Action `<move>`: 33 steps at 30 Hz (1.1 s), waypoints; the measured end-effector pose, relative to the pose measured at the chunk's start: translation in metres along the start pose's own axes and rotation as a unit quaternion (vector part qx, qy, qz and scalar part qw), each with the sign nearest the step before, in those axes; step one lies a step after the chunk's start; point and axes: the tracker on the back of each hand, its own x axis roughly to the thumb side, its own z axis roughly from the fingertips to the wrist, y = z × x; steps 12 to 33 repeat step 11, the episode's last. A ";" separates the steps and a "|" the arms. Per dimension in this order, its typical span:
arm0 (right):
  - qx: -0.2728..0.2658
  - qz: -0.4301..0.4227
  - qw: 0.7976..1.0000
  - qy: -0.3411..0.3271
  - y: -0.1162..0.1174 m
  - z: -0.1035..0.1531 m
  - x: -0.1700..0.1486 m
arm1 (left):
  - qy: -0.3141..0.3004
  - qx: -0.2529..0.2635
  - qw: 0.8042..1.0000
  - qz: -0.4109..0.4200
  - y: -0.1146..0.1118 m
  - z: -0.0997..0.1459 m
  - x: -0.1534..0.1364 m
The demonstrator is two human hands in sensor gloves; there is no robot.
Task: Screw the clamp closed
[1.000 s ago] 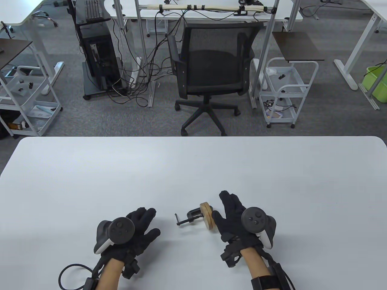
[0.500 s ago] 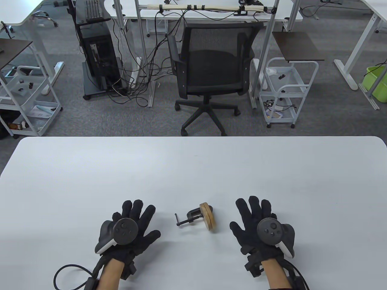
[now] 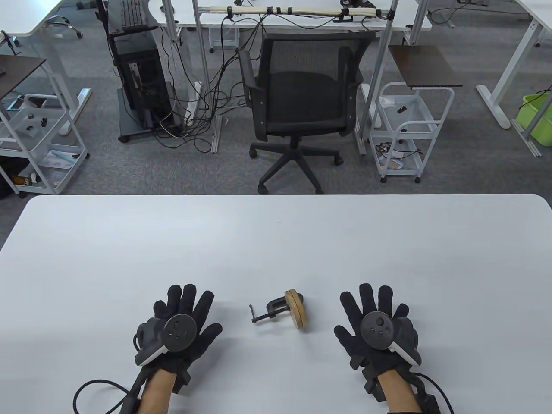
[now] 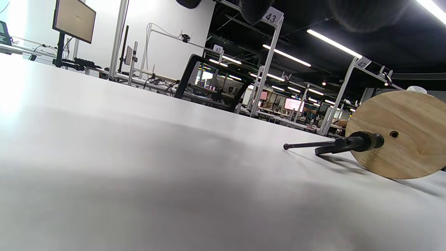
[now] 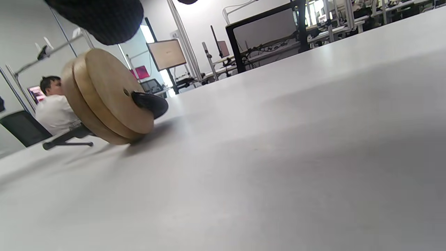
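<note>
Two gloved hands lie flat on the white surface (image 3: 276, 241), one on each side of the clamp (image 3: 271, 311), neither touching it. The left hand (image 3: 183, 330) rests palm down with its fingers spread wide, holding nothing; the right hand (image 3: 379, 327) rests the same way, fingers fanned out and empty. Each carries a round tracker on its back.

The small black clamp lies on its side between the hands, near the front edge of the surface. Its screw handle (image 3: 254, 319) points toward the left hand, and its frame grips a pair of wooden discs (image 3: 299, 315) standing on edge, on the side toward the right hand. In the left wrist view the disc face (image 4: 400, 134) shows a small hole beside the dark screw (image 4: 334, 144). In the right wrist view the two discs (image 5: 108, 99) sit face to face, with the clamp's black pad (image 5: 150, 104) against the nearer one.
</note>
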 end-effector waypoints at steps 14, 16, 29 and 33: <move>0.050 -0.015 0.998 0.020 0.008 -0.002 0.005 | 0.012 -0.013 1.000 0.003 0.001 0.001 -0.003; 0.050 -0.015 0.998 0.020 0.008 -0.002 0.005 | 0.012 -0.013 1.000 0.003 0.001 0.001 -0.003; 0.050 -0.015 0.998 0.020 0.008 -0.002 0.005 | 0.012 -0.013 1.000 0.003 0.001 0.001 -0.003; 0.050 -0.015 0.998 0.020 0.008 -0.002 0.005 | 0.012 -0.013 1.000 0.003 0.001 0.001 -0.003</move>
